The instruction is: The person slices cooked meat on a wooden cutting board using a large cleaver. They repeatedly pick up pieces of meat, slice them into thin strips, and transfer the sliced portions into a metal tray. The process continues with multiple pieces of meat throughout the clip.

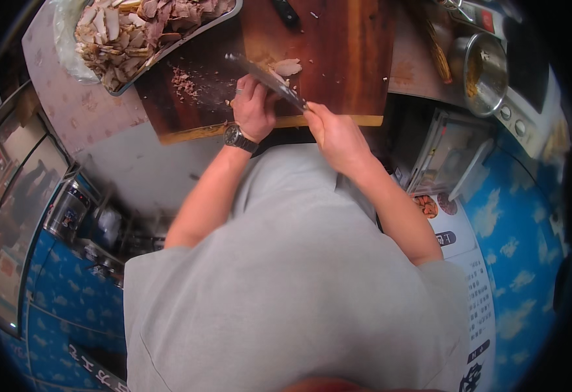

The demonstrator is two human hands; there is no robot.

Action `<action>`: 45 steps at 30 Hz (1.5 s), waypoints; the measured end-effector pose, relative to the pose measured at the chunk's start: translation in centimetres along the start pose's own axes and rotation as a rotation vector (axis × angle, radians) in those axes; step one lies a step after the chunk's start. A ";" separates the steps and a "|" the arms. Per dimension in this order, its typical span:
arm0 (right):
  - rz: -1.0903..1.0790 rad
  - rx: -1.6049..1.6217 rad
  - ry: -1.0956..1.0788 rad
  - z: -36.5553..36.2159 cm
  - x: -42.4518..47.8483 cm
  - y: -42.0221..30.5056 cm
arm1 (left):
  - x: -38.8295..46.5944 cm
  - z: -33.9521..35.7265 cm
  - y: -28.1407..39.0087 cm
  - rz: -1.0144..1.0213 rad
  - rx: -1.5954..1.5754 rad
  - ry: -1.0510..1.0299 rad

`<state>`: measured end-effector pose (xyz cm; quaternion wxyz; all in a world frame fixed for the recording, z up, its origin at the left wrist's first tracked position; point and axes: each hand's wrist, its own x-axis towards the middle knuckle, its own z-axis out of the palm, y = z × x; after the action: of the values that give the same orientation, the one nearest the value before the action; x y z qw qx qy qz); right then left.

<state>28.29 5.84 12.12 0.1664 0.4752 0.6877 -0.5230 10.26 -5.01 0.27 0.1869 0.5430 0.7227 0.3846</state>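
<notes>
My right hand (340, 139) is closed around the handle of a long-bladed kitchen knife (271, 81). The blade runs up and to the left over a thick wooden chopping board (345, 59). My left hand (254, 110), with a ring and a wristwatch, rests on the board at the blade's near side, its fingers curled. Whether meat lies beneath those fingers is hidden. Just past the blade are pale slices of cooked meat (287, 67). Brown meat crumbs (184, 84) are scattered on the board to the left.
A metal tray (202, 27) heaped with sliced meat (112, 41) overlaps the board's upper left. Another black-handled tool (286, 12) lies at the board's far side. To the right are a steel bowl (484, 73) with yellowish residue and a white appliance with knobs (526, 122).
</notes>
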 end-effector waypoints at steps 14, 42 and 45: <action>0.088 -0.031 -0.098 -0.5 0.5 0.1 | 0.3 0.1 0.2 0.020 -0.029 0.001; 0.070 -0.050 -0.042 -0.8 -2.2 -0.3 | 0.2 -0.5 0.3 -0.041 -0.061 -0.035; 0.062 -0.052 -0.077 -0.7 -1.0 0.0 | 0.2 -0.5 0.5 -0.037 -0.068 -0.042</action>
<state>28.99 6.02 13.11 0.2212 0.4713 0.6790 -0.5176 10.13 -5.00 0.97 0.2277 0.5310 0.7149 0.3938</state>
